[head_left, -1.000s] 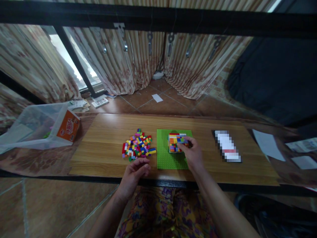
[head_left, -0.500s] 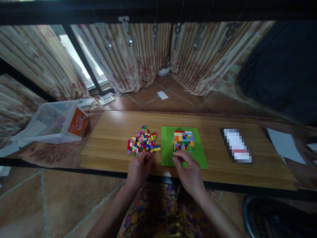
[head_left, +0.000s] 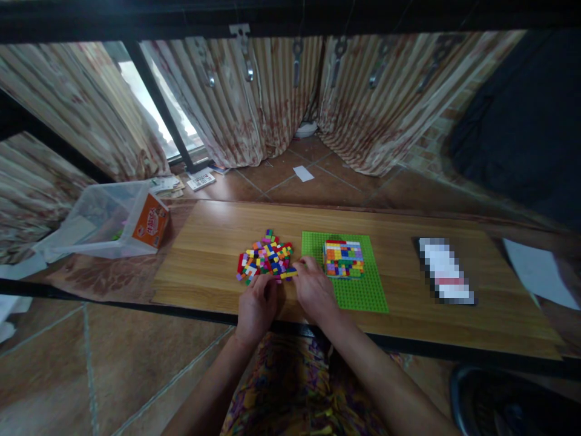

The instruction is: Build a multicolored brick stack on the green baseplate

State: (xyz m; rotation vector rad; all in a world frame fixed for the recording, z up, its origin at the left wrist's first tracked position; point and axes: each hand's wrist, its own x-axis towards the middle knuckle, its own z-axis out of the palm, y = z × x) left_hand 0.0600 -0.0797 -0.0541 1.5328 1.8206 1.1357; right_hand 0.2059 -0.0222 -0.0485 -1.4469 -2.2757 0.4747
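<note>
A heap of small coloured bricks [head_left: 265, 260] lies on the wooden tabletop [head_left: 204, 254]. To its right is a green baseplate [head_left: 358, 290] carrying a square block of stacked coloured bricks [head_left: 344, 258]. My left hand [head_left: 256, 306] rests at the heap's near edge, fingers curled against the bricks. My right hand [head_left: 313, 290] sits between the heap and the baseplate, its fingertips touching a yellow brick at the heap's right edge. Whether either hand grips a brick is hidden by the fingers.
A clear plastic bin [head_left: 102, 221] lies tipped on the left with an orange carton [head_left: 153, 223] against it. A blurred dark rectangle [head_left: 445, 277] lies right of the baseplate, white paper [head_left: 540, 272] beyond it. Curtains hang behind the table.
My right hand left the stacked block on the baseplate and moved left to the heap's right edge. My left hand moved forward to the heap's near edge.
</note>
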